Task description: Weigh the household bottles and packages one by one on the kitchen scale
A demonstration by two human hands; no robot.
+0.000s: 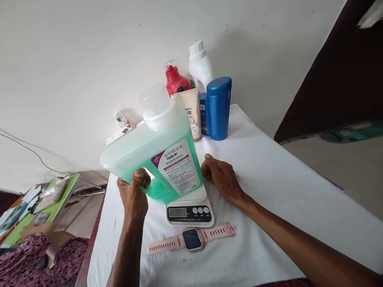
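My left hand is closed round the handle of a large translucent jug of green liquid with a clear cap. The jug is tilted over a white kitchen scale, hiding most of its platform; whether it rests on the platform I cannot tell. The scale's display looks blank. My right hand is loosely curled, thumb raised, at the right side of the jug's lower part. I see nothing held in it; its contact with the jug or scale is unclear. In front of the scale lies a pink-strapped smartwatch, screen dark.
Behind the jug stand a blue bottle, a cream tube, a red bottle and a white bottle. A white cloth covers the table. To the left, a green board bears assorted items.
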